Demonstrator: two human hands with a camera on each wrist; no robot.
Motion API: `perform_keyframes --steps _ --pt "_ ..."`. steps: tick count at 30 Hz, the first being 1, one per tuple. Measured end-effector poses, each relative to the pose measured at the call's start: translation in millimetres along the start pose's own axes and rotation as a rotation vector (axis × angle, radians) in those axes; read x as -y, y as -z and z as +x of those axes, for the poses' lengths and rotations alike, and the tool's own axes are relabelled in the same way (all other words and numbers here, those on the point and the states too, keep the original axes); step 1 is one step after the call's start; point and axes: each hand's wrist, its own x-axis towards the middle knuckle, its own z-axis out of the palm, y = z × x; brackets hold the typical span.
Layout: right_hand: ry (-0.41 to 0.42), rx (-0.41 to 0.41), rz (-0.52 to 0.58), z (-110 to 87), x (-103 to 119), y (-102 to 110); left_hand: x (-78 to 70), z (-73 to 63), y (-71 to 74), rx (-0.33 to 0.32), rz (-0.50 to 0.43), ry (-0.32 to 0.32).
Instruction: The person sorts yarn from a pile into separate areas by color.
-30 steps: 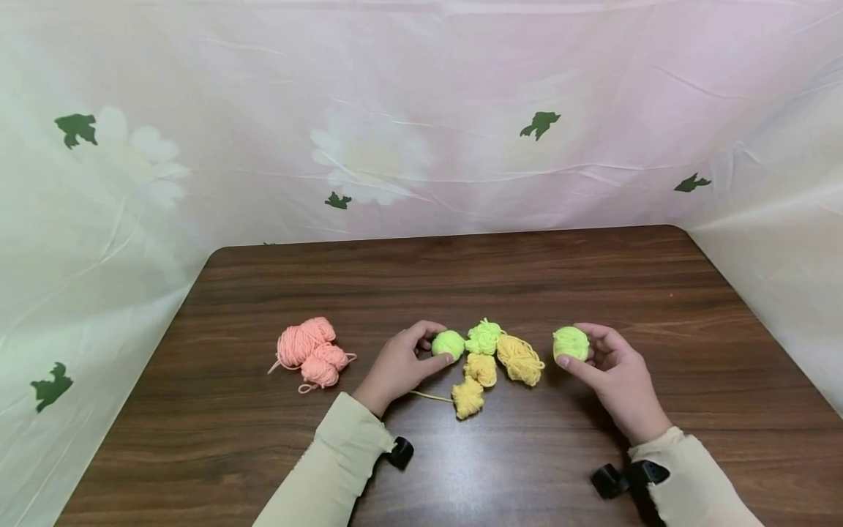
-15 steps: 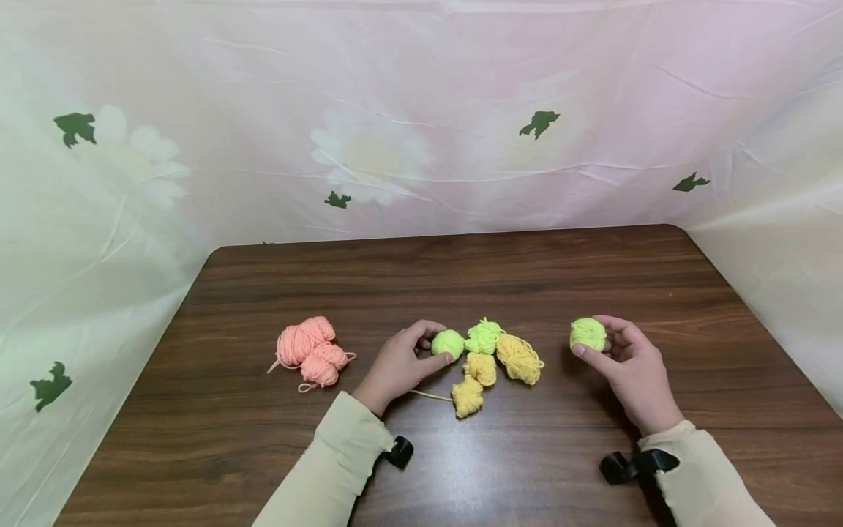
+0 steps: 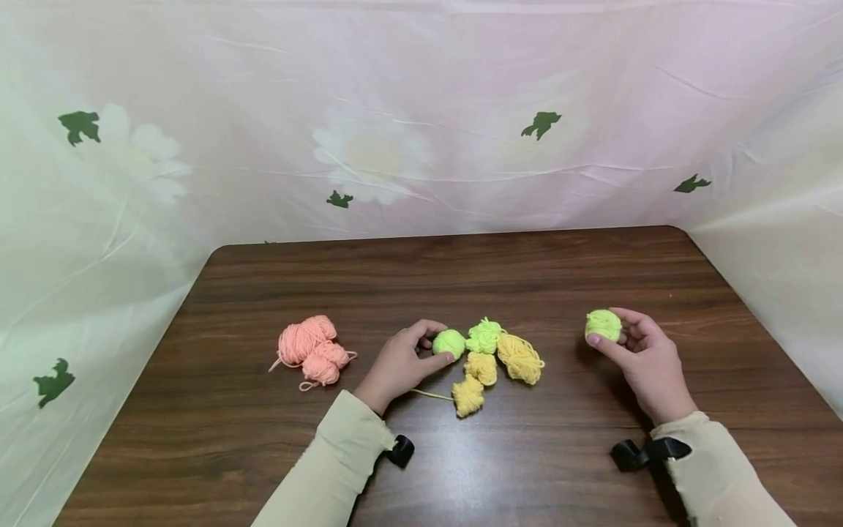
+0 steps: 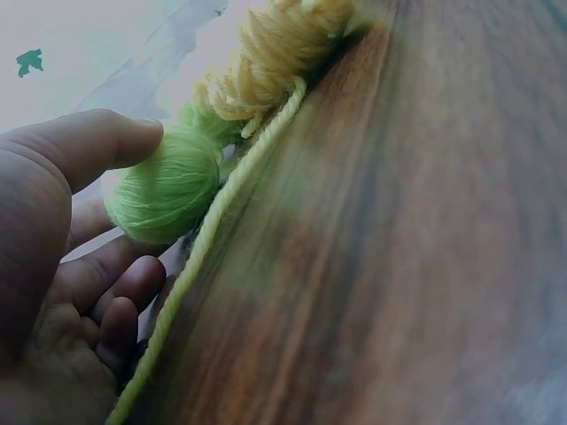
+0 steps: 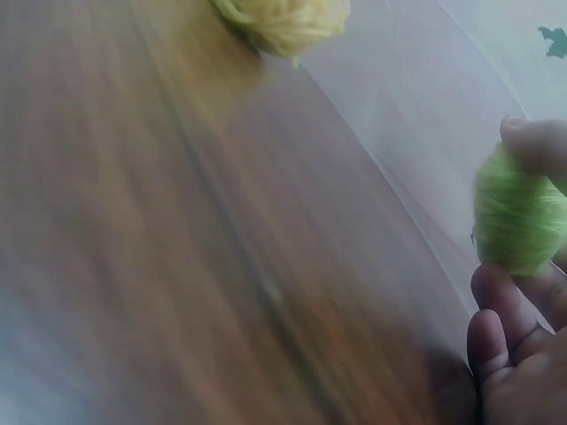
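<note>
My left hand (image 3: 403,364) pinches a round green ball of yarn (image 3: 449,345) between thumb and fingers, at the left end of a cluster on the table. Touching that cluster's near side is a looser green yarn ball (image 3: 484,336), with a large yellow ball of yarn (image 3: 520,359) to its right. Two smaller yellow yarn balls (image 3: 481,368) lie nearer. Off to the right, my right hand (image 3: 648,361) grips another green ball of yarn (image 3: 603,326), held above the tabletop. In the right wrist view this ball (image 5: 518,217) sits between thumb and fingertips.
Several pink yarn balls (image 3: 309,350) lie bunched at the left of the brown wooden table (image 3: 263,454). A loose yellow strand (image 4: 208,235) runs past my left hand. Patterned cloth (image 3: 421,110) hangs behind the table and along its sides.
My right hand has moved rightward and slightly farther away, carrying its green ball of yarn. The left hand and the yarn balls on the table stay where they were.
</note>
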Motion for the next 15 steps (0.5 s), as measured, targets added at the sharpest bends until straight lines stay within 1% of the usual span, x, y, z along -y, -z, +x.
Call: perform_keyframes --steps 15 --pt "-0.037 -0.026 -0.024 16.3 -13.8 23.4 -0.8 -0.4 -0.1 0.004 -0.008 0.001"
